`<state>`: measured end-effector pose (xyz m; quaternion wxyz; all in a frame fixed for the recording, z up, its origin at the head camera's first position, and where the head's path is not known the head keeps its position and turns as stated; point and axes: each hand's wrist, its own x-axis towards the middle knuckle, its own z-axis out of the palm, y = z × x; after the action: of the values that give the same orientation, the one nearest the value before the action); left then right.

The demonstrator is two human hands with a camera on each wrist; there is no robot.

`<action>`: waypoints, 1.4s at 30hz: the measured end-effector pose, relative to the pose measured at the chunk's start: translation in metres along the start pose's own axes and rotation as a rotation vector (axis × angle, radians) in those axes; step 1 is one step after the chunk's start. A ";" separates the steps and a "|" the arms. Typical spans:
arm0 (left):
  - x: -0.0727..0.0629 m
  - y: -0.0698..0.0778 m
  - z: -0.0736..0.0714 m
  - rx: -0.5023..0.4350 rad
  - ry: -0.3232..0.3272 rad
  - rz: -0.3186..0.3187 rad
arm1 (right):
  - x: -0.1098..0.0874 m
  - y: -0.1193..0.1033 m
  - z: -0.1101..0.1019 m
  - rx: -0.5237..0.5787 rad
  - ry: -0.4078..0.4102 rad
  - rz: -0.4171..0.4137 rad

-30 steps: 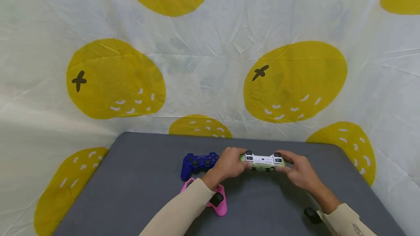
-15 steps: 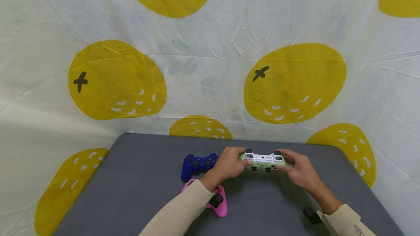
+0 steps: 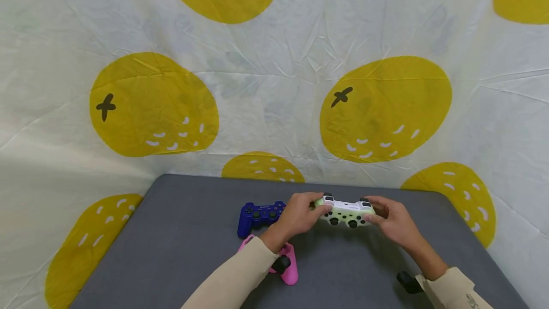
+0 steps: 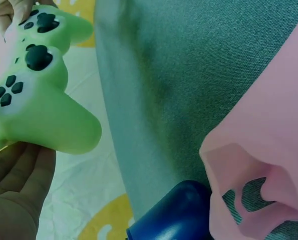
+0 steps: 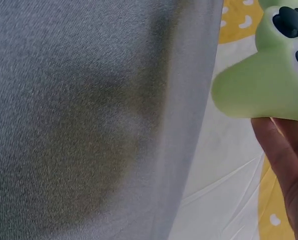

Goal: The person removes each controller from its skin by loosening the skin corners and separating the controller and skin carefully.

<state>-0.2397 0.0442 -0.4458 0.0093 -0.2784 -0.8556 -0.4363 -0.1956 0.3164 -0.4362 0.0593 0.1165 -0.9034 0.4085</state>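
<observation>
A white game controller [image 3: 346,214] in a pale green cover is held above the table between both hands, its thumbsticks facing me. My left hand [image 3: 300,214] pinches its left end, thumb on the front. The right hand [image 3: 391,221] grips the other end the same way. In the left wrist view, the green grip [image 4: 53,120] shows close up, with the left fingers [image 4: 21,172] behind it. The right wrist view shows the opposite grip [image 5: 259,92] with fingers [image 5: 281,150] behind it.
A blue controller [image 3: 245,221] lies on the grey table [image 3: 193,232], left of the left hand. Nearer, partly under the left forearm, is a pink controller cover [image 3: 290,271] with cut-out holes. Behind the table hangs a white cloth [image 3: 266,108] with yellow fruit prints.
The green-covered controller has tilted so that more of its front, with the thumbsticks and buttons, shows. Both hands keep hold of it in nearly the same place.
</observation>
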 end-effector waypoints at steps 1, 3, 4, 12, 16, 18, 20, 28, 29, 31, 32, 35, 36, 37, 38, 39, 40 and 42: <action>0.000 -0.001 0.000 -0.017 0.006 0.008 | 0.001 0.000 0.000 0.005 -0.012 0.017; 0.000 -0.002 0.001 -0.045 0.016 0.023 | 0.001 -0.001 -0.001 0.016 -0.030 0.047; -0.001 -0.003 0.001 -0.057 0.021 0.027 | 0.002 -0.001 -0.002 0.023 -0.034 0.061; -0.002 -0.008 0.006 -0.196 0.057 0.009 | 0.006 -0.003 -0.004 0.136 -0.051 0.151; -0.001 -0.008 0.009 -0.264 0.071 -0.005 | 0.006 -0.004 -0.004 0.203 -0.057 0.206; -0.001 -0.008 0.010 -0.309 0.048 -0.027 | 0.006 -0.004 -0.004 0.231 -0.057 0.231; 0.000 -0.008 0.010 -0.337 0.014 -0.053 | 0.008 -0.003 -0.004 0.248 -0.059 0.261; 0.000 -0.010 0.012 -0.140 -0.058 -0.135 | 0.013 0.002 0.001 0.283 -0.082 0.388; 0.000 -0.010 0.012 -0.123 -0.047 -0.135 | 0.012 0.002 0.002 0.290 -0.077 0.397; -0.001 -0.010 0.013 -0.108 -0.023 -0.135 | 0.012 0.002 0.003 0.295 -0.066 0.392; -0.002 -0.010 0.013 -0.110 -0.014 -0.136 | 0.011 0.002 0.003 0.297 -0.062 0.380; -0.003 -0.011 0.013 -0.114 0.006 -0.141 | 0.006 0.001 0.003 0.256 -0.038 0.323; -0.004 -0.011 0.013 -0.119 0.009 -0.145 | 0.004 0.001 0.003 0.235 -0.033 0.299; -0.004 -0.011 0.013 -0.117 0.014 -0.147 | 0.002 0.001 0.003 0.207 -0.037 0.265; -0.004 -0.012 0.012 -0.119 0.019 -0.150 | 0.000 0.002 0.002 0.173 -0.046 0.229; -0.004 -0.012 0.012 -0.119 0.024 -0.153 | -0.002 0.003 0.002 0.144 -0.055 0.202; -0.004 -0.012 0.012 -0.118 0.029 -0.156 | -0.004 0.003 0.002 0.119 -0.063 0.179; -0.004 -0.013 0.012 -0.117 0.038 -0.162 | -0.006 0.006 0.003 0.088 -0.083 0.134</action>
<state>-0.2395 0.0449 -0.4634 -0.0262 -0.2003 -0.8479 -0.4902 -0.1912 0.3184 -0.4437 -0.0111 0.0750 -0.8920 0.4457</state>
